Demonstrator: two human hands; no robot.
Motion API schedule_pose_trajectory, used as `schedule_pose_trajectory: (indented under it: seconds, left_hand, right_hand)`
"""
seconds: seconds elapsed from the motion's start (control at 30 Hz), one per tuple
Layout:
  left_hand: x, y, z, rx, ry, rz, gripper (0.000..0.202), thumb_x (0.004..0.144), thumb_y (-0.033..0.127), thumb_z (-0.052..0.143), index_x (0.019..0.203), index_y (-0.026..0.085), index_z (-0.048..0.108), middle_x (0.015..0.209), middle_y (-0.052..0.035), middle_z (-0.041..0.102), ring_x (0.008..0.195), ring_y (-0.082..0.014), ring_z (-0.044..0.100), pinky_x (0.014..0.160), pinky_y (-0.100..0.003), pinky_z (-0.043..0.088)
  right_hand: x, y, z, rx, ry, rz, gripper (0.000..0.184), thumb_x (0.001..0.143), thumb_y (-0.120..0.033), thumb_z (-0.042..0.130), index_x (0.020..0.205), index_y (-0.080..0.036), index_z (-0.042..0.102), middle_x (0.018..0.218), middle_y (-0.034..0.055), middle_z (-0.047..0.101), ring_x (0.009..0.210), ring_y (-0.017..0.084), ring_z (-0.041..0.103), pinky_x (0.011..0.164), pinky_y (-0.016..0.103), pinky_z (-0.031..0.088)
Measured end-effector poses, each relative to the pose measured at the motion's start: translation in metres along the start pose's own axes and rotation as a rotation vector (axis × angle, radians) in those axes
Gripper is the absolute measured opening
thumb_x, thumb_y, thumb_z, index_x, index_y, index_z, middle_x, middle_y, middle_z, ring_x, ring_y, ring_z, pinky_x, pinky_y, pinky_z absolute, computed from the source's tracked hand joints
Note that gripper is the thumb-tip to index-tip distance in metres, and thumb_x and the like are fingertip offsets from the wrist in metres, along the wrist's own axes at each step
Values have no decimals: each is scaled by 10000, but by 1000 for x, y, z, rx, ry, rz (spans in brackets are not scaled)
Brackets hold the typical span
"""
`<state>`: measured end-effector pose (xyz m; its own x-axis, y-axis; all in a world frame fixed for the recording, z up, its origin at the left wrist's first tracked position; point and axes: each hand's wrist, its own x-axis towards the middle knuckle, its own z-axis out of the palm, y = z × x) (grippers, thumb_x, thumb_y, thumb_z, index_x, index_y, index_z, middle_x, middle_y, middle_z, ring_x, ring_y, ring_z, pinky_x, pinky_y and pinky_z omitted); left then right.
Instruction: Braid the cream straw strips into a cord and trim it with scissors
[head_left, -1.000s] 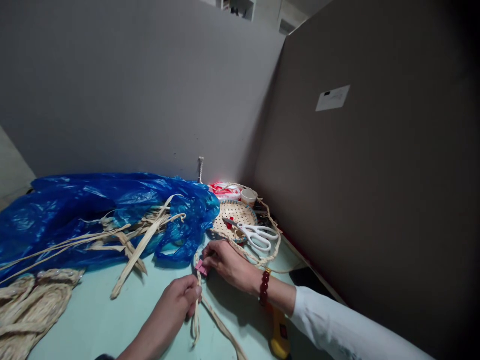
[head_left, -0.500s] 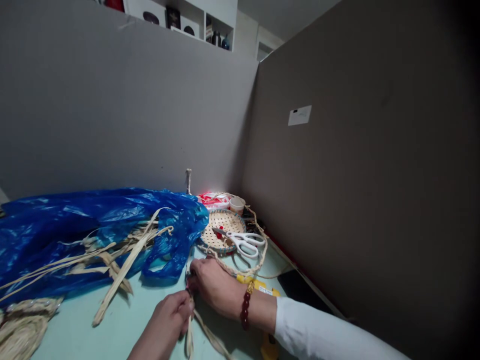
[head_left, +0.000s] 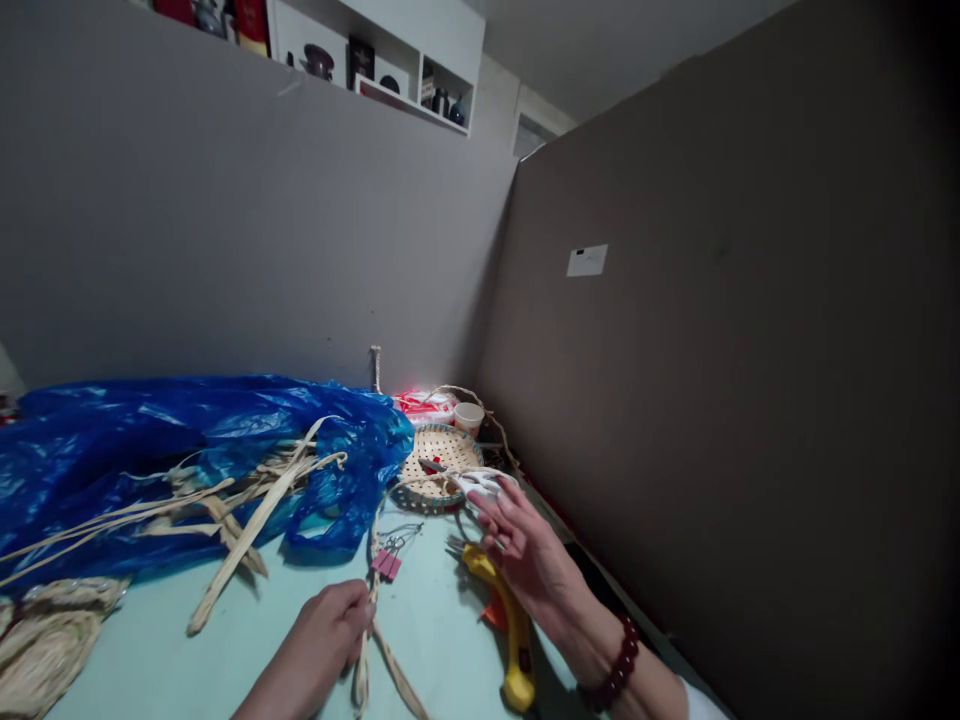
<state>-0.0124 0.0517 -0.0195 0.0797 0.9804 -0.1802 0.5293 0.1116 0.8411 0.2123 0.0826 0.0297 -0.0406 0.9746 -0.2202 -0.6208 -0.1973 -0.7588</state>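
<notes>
My left hand [head_left: 339, 628] is closed, pinching a straw braid [head_left: 374, 540] where it parts into loose strands [head_left: 397, 665]. Just beyond those fingers, a pink binder clip [head_left: 387, 565] sits on the braid. My right hand [head_left: 534, 560] has its fingers stretched out and apart, beside the white handles of the scissors [head_left: 480, 482], which it partly covers; I cannot tell whether it touches them. The scissors' blades lie over a round woven basket [head_left: 424, 446]. Under my right hand lies a yellow tool with an orange part, which looks like a glue gun [head_left: 516, 640].
A blue plastic bag [head_left: 225, 410] spreads over the left side, with loose straw strips [head_left: 259, 520] on it. A coiled straw piece [head_left: 52, 650] lies at the lower left. Behind the basket stand a paper cup [head_left: 469, 418] and a red-and-white packet [head_left: 424, 406]. Grey partitions [head_left: 675, 350] rise behind and right.
My right hand has let go of the braid and moved right to the scissors, its fingers opening. The pink clip now shows. My left hand keeps hold of the braid.
</notes>
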Motion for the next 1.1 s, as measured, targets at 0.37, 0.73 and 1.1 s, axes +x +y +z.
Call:
schedule_pose_trajectory:
  seconds: [0.37,0.73,1.1]
  left_hand:
    - [-3,4,-1,64,27,34,254,686,418,409,500,264,327,503,29,423,567,-200,452,597,-304,295]
    - [2,-5,-4,-99,-78,1,238,681,393,505,518,227,456,440,52,451,483,-144,416,533,-259,301]
    - [-2,5,-20,-331,-276,-184,214,684,375,594,648,165,581,423,107,352,341,-43,186,376,-225,80]
  right_hand:
    - [32,-34,55,-362,-196,-424,295,788,-392,655,995,-205,557,1063,58,646,852,118,620,732,232,519]
    - [112,-57,74,-1354,-338,-630,90,799,-153,586,874,-171,539,774,20,652,706,130,577,683,242,412]
    - [84,-41,4,-2050,-303,-607,160,919,-250,517,849,-137,605,730,95,640,690,188,587,616,260,317]
